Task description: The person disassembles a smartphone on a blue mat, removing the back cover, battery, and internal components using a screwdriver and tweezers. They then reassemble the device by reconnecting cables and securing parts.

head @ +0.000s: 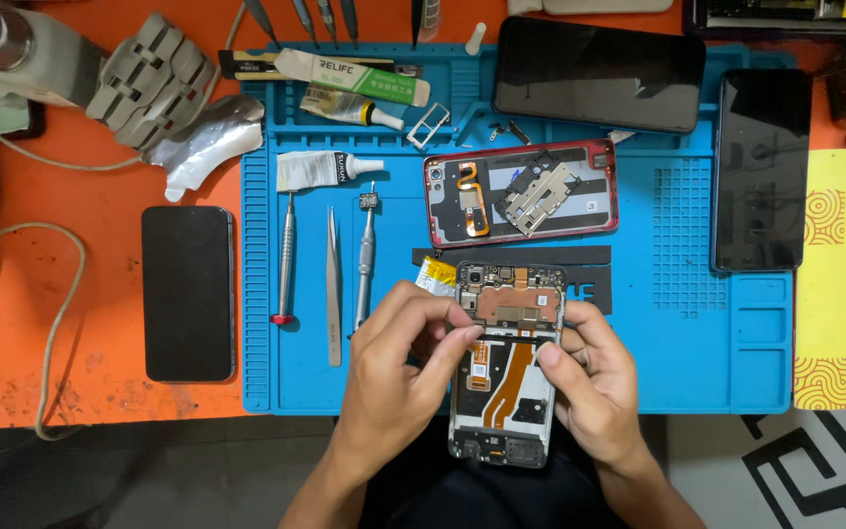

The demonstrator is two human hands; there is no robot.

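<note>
Orange bench [70, 323] under blue mat [697, 333]. Left hand [399, 367] pinching at opened phone [507, 362], fingertips [470, 336] on its middle beside orange ribbon cable. Right hand [594, 377] gripping phone's right edge, thumb across frame (phone overhanging mat's near edge). Beyond fingers: red back cover [521, 193]. Left of fingers: tweezers [333, 284], two screwdrivers [286, 257]. Far left: dark phone [188, 292].

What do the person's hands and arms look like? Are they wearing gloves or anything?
No gloves. Both the left hand and the right hand are bare, with short fingernails. No rings, watch or bracelet show on either one. The forearms are bare too, with no sleeves reaching down to the wrists. There are no marks or bandages that the picture shows.
</note>
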